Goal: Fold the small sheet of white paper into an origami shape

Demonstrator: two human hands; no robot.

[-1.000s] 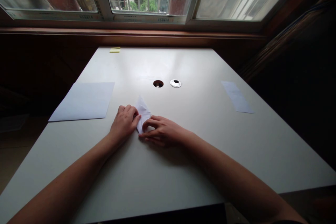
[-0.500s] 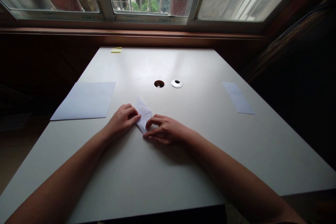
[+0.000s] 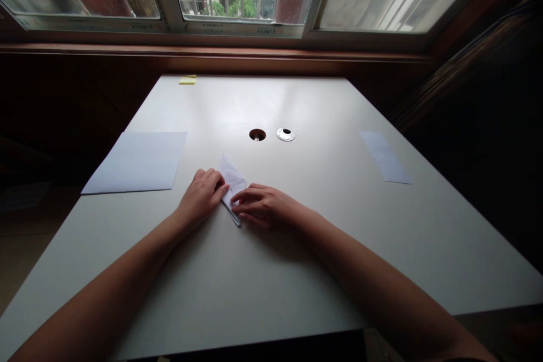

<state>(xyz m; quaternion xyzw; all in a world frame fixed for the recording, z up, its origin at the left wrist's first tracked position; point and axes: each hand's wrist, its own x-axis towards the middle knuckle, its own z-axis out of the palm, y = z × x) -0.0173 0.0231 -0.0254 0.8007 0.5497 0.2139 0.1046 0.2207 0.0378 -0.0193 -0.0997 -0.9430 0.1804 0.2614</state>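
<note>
A small white folded paper [image 3: 232,178] with a pointed tip lies on the white table [image 3: 271,271] between my hands. My left hand [image 3: 202,195] has its fingers curled and pressed against the paper's left edge. My right hand [image 3: 265,206] lies over the paper's lower right part, fingers together and pressing it down onto the table. The paper's near end pokes out below my right fingers.
A flat white sheet [image 3: 138,161] lies at the left. A narrow paper strip [image 3: 385,164] lies at the right. A cable hole [image 3: 257,134] and its round cap [image 3: 285,134] sit mid-table. A yellow note pad [image 3: 187,80] is at the far edge, under the window.
My right hand has slid slightly up and flattened onto the paper. The paper's lower tip now shows below my fingers. My left hand stays pressed on the left edge.
</note>
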